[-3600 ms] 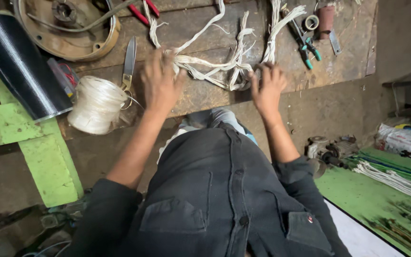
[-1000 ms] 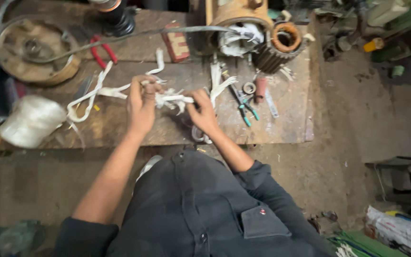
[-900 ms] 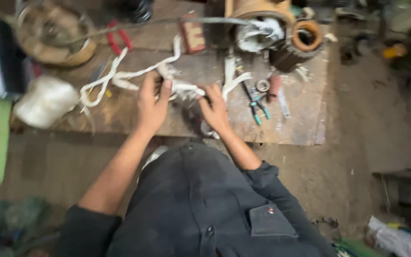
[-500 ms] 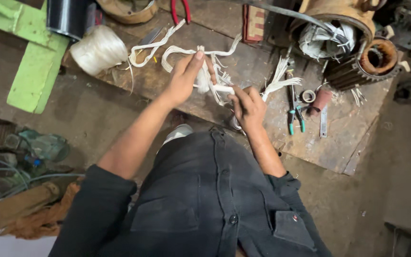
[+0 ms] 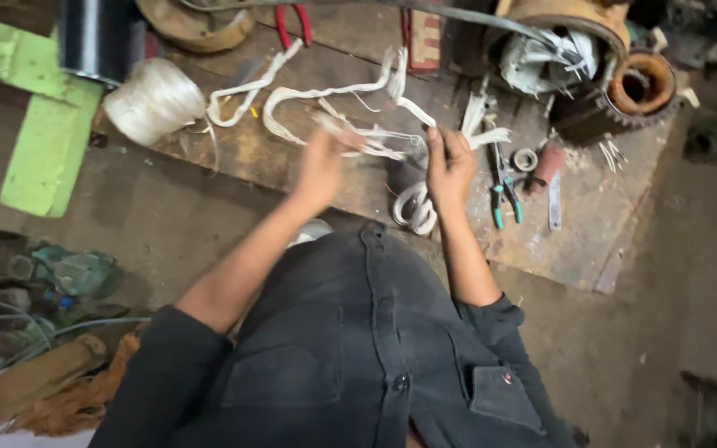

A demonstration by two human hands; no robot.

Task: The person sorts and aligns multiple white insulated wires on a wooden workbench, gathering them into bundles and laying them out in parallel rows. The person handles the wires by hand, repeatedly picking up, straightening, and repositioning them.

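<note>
A worn wooden board (image 5: 591,241), scuffed and stained, carries a tangle of flat white tape (image 5: 334,108), soft and woven-looking, looped in long curves across its far half. The left hand (image 5: 321,166) is blurred; it is closed around a strand of this tape near the board's middle, though how tightly cannot be told. The right hand (image 5: 450,166) is just to its right, fingers pinched on the same bundle where it bends towards the near edge; a coil of the tape (image 5: 415,207) hangs below that hand. The two hands are near each other but not touching.

At the far left sits a fat spool of pale twine (image 5: 153,101), fibrous and rounded, beside a glossy black cylinder (image 5: 97,37). A flat green painted plank (image 5: 43,133) lies left of the board. Red-handled pliers (image 5: 292,21) lie at the far edge. A small red and pale rectangular packet (image 5: 425,37) lies far of the hands. To the right are teal-handled pliers (image 5: 504,187), a small roll of tape (image 5: 526,159), and a rusty motor stator (image 5: 636,83) with a ribbed round core and white sleeved leads. The person wears a dark buttoned shirt (image 5: 358,348).
</note>
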